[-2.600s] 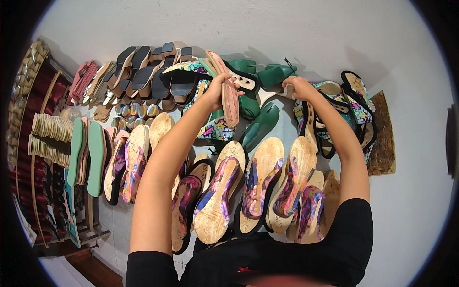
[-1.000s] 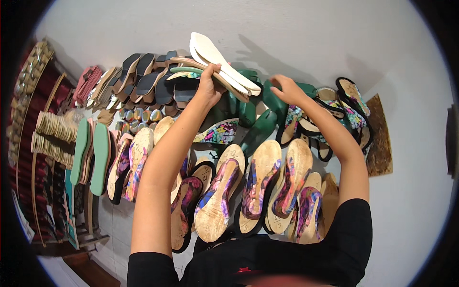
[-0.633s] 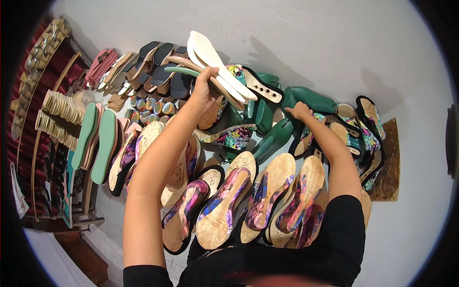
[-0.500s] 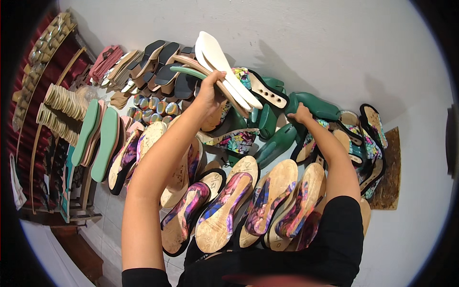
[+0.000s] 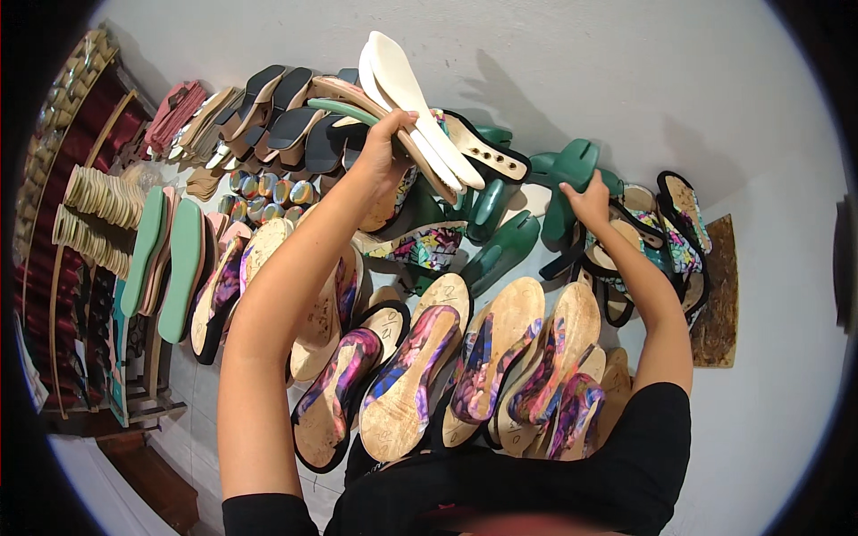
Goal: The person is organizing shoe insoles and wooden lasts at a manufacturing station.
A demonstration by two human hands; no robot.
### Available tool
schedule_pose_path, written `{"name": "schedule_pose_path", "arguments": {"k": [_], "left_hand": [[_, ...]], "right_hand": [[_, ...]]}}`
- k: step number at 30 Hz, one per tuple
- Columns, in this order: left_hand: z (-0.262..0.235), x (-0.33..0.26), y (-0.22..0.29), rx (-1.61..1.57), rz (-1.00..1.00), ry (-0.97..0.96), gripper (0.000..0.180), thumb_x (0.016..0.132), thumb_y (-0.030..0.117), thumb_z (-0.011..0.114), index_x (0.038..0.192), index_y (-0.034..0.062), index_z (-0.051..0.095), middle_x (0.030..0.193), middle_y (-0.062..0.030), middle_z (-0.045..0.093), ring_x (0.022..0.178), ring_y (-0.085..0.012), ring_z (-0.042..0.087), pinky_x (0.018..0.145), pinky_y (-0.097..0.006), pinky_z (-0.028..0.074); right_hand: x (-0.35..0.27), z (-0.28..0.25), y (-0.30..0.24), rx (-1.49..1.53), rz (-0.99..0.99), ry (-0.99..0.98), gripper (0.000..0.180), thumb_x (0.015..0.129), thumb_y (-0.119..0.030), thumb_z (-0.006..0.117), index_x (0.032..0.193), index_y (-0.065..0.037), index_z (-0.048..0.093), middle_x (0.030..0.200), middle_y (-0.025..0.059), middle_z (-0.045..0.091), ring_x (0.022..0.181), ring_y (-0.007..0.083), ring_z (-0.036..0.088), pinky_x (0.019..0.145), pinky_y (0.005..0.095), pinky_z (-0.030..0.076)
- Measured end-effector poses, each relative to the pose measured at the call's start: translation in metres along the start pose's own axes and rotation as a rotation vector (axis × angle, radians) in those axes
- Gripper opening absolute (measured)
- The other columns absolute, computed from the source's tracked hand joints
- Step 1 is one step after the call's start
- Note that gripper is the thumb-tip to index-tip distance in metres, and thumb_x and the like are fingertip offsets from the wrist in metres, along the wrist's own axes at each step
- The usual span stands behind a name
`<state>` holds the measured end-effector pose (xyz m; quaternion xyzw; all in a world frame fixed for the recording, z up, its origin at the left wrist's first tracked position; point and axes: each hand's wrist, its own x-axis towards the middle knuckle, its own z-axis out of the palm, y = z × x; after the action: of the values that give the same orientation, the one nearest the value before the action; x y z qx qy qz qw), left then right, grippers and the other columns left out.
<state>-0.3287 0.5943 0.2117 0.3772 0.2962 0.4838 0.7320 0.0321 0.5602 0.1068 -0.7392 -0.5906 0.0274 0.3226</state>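
My left hand (image 5: 386,154) is closed round a bundle of shoe soles, raised over the table. White soles (image 5: 413,100) lie outermost in it, with tan ones and a green sole (image 5: 343,109) alongside. Farther right, my right hand (image 5: 590,202) grips a dark green shoe last (image 5: 570,168), which stands nearly upright beside the fingers. More green lasts (image 5: 506,252) lie between the two hands. Just below the bundle is a floral sandal strap (image 5: 418,247), and a pale sole with a row of holes (image 5: 490,154) leans behind it.
Cork-soled sandals with purple floral straps (image 5: 413,375) line the near edge. Black heeled sandals (image 5: 290,129), patterned rounded pieces (image 5: 268,192) and upright green soles (image 5: 184,268) fill the left. Bright floral sandals (image 5: 684,223) and a brown board (image 5: 718,295) are at right, below a grey wall (image 5: 617,62).
My right hand has moved right, and a green last now points upward in its grip. The left hand still holds the soles, slightly higher in view. The whole view has shifted a little.
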Motion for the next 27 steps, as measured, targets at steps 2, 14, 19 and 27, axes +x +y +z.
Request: {"name": "schedule_pose_path", "arguments": {"k": [2, 14, 19, 27], "left_hand": [[0.005, -0.004, 0.002, 0.017, 0.026, -0.034, 0.051, 0.072, 0.028, 0.054, 0.111, -0.0022, 0.045, 0.105, -0.0144, 0.052, 0.103, -0.0246, 0.049, 0.091, -0.040, 0.036], [0.019, 0.001, -0.012, -0.039, -0.022, -0.068, 0.052, 0.069, 0.023, 0.052, 0.114, -0.0015, 0.042, 0.107, -0.0127, 0.052, 0.101, -0.0245, 0.049, 0.094, -0.039, 0.036], [0.036, 0.001, -0.020, -0.008, -0.049, -0.074, 0.054, 0.069, 0.023, 0.052, 0.115, -0.0020, 0.041, 0.107, -0.0141, 0.052, 0.102, -0.0249, 0.048, 0.094, -0.038, 0.035], [0.024, -0.006, -0.023, 0.016, -0.055, -0.053, 0.056, 0.068, 0.027, 0.054, 0.115, -0.0023, 0.043, 0.104, -0.0134, 0.052, 0.098, -0.0236, 0.050, 0.091, -0.037, 0.037]], "right_hand": [[-0.007, -0.019, -0.008, 0.113, -0.033, 0.160, 0.053, 0.063, -0.027, 0.074, 0.098, 0.003, 0.048, 0.089, 0.0228, 0.060, 0.083, 0.0371, 0.058, 0.072, 0.0403, 0.046], [0.033, -0.118, 0.012, -0.463, 0.142, 0.002, 0.058, 0.066, -0.035, 0.067, 0.103, 0.004, 0.047, 0.095, 0.0257, 0.058, 0.089, 0.0390, 0.056, 0.077, 0.0442, 0.045], [0.023, -0.080, 0.059, -0.453, 0.365, -0.100, 0.064, 0.066, -0.037, 0.069, 0.105, 0.006, 0.045, 0.101, 0.0244, 0.056, 0.097, 0.0356, 0.055, 0.081, 0.0411, 0.045], [0.028, -0.027, 0.000, -0.736, -0.273, 0.319, 0.037, 0.071, -0.013, 0.060, 0.104, 0.000, 0.048, 0.116, 0.0194, 0.047, 0.107, 0.0305, 0.047, 0.083, 0.0422, 0.044]]}}
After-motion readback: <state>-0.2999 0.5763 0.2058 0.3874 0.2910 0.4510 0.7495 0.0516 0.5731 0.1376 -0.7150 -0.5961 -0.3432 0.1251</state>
